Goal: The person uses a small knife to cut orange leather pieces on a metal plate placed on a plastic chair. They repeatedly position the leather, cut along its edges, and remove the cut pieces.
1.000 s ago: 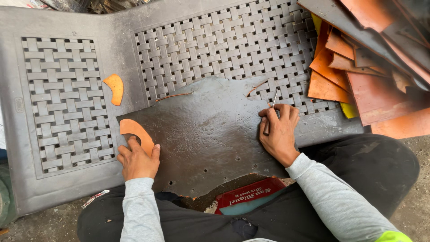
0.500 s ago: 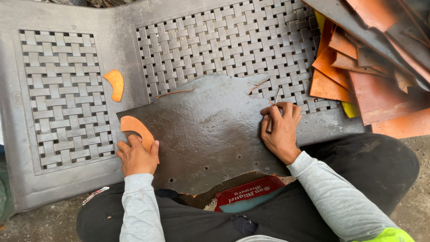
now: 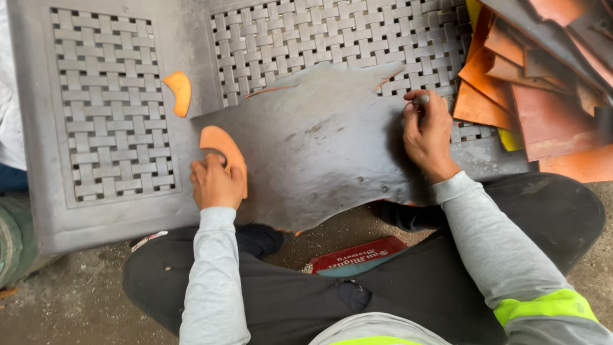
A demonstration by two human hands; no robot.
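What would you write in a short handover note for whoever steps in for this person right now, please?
Left hand: pressing an orange curved template flat on the left edge of the grey sheet.
Right hand: closed on a thin marking tool at the sheet's right edge.
The sheet lies across the grey lattice panel and the person's lap. A second orange piece rests on the panel; a stack of orange sheets sits at the right.
Done: template placed on the sheet. No traced outline is visible yet.
Left, by the look of it: tracing round the template.
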